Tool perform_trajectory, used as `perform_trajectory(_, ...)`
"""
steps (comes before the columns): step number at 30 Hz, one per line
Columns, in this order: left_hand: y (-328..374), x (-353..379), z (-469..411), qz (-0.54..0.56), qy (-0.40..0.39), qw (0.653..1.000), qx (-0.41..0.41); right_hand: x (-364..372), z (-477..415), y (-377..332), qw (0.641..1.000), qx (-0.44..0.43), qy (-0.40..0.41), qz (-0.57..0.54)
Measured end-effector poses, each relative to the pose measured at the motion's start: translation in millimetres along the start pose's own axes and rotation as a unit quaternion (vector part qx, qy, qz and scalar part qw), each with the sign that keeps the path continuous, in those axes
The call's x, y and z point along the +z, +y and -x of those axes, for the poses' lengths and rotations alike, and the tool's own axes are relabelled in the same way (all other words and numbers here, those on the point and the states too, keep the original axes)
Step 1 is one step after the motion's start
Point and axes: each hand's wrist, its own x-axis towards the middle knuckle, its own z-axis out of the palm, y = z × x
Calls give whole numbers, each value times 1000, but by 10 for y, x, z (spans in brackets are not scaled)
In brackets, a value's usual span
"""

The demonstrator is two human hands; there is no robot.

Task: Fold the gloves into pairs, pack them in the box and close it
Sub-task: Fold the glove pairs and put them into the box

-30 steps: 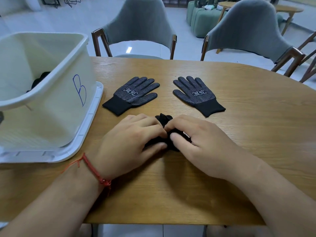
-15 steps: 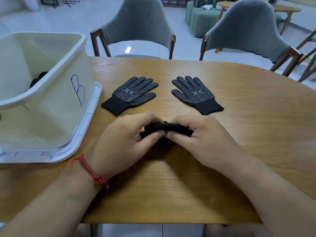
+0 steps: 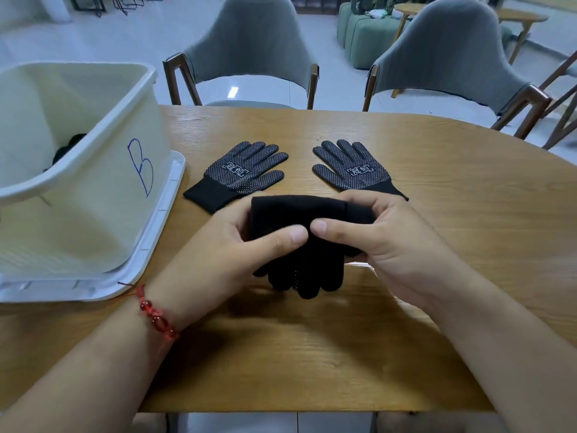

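wooden table [image 3: 437, 339], left chair [image 3: 249, 42], right chair [image 3: 449, 48], sofa [image 3: 368, 39]

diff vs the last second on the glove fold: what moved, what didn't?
The left hand and right hand raised the black glove pair from the table, where it had been pressed into a bundle, and stretched its cuff wide between them; the glove fingers now hang down. Neither grip let go. The left dotted glove, the right dotted glove and the white box stayed put.

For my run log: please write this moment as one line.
hands: left hand, right hand grip glove bundle | flat gloves: two on table | box: open
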Motion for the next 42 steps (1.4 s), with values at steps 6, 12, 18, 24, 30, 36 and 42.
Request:
perform_trajectory(6, -24, 10, -9, 44, -8, 999, -13, 22, -9, 34, 1000, 4, -8, -28)
perform_trajectory(12, -55, -47, -50, 121, 58, 991, -11, -64, -44, -21, 984, 53, -90, -142)
perform_trajectory(18, -85, -60, -65, 112, 34, 993, 3, -71, -79, 21, 986, 49, -61, -145)
perform_trajectory(24, -32, -80, -53, 147, 20, 989, 4, -37, -94, 42, 991, 32, -1, -129)
perform_trajectory(30, -12, -139, -18, 191, -16, 981, -16, -12, -118, 65, 992, 48, 63, -94)
perform_trajectory(36, -133, -95, -59, 45, 57, 997, -16, 19, -70, 65, 997, 34, 63, -38)
perform_trajectory(42, 6, -104, -45, 63, 61, 995, 50, 238, -65, -16, 990, -79, 116, 26)
